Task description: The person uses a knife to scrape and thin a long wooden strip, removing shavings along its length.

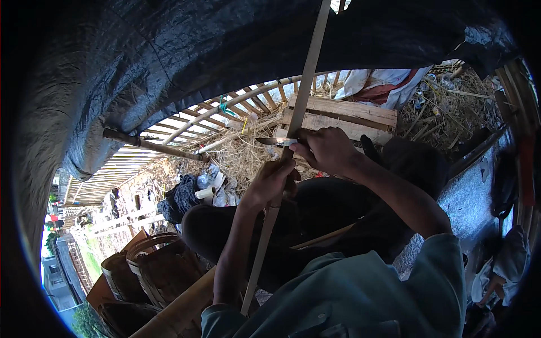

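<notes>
A long, flat strip that looks like split bamboo [309,70] runs from the top of the view down past my left forearm. My left hand [269,181] is closed around it near its middle. Just above, my right hand [329,149] grips a knife, its handle hidden in my fingers. The knife's blade [276,142] points left and lies across the strip, seemingly touching it. Below my hands are my dark-clothed legs [236,225], with a thin pale stick [324,236] across my lap.
Wooden blocks [344,112] lie ahead amid straw [242,152]. A slatted bamboo fence [191,121] stands beyond, under a dark tarp [225,45]. Woven baskets [160,262] and a thick bamboo pole [180,307] are at the lower left. White and red sacks [383,87] lie at the far right.
</notes>
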Tool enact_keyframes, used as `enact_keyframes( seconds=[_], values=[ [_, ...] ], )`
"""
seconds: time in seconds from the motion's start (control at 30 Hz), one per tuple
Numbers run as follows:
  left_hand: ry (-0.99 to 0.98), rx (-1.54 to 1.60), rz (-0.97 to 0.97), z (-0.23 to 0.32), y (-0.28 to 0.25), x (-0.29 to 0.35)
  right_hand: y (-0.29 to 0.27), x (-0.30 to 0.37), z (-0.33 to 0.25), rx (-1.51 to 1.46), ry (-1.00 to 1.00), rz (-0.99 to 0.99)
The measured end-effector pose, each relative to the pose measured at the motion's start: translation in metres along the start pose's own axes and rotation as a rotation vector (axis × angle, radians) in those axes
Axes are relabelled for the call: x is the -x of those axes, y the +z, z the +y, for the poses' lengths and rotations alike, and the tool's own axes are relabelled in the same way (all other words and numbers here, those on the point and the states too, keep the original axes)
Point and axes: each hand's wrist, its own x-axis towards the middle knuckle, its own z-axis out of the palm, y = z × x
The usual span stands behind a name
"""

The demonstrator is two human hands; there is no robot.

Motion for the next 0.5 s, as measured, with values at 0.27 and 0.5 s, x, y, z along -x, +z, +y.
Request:
enact_keyframes(
  seconds=[0.27,0.5],
  values=[
    [0.123,0.441,-0.112,-0.007,-0.003,-0.013,0.004,-0.003,0.007,-0.033,-0.001,0.028],
    [0.056,0.582,0.119,-0.005,0.006,-0.012,-0.006,-0.001,0.004,-0.018,0.036,-0.017]
  ],
)
